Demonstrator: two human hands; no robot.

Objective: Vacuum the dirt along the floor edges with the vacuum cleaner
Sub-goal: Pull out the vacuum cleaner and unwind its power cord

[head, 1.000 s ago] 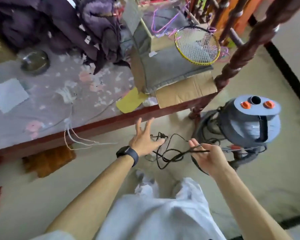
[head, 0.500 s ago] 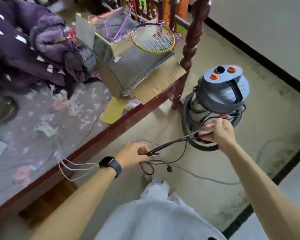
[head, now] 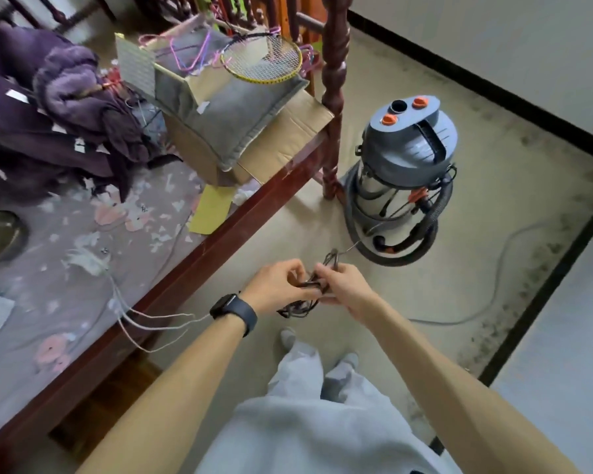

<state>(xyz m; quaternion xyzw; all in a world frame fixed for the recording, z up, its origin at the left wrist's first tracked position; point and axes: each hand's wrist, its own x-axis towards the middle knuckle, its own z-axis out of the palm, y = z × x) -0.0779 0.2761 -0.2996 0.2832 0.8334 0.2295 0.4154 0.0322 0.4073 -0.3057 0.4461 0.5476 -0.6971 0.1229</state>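
Nearby, vacuum cleaner (head: 408,159) stands upright — left hand (head: 277,285), right hand (head: 345,286) clutch tangled cord (head: 298,311).

No text, brand, no. or sign is coming through legibly anywhere in shot. Faint pale marks on the grey lid of the vacuum cleaner (head: 412,145) are showing too blurred to read.
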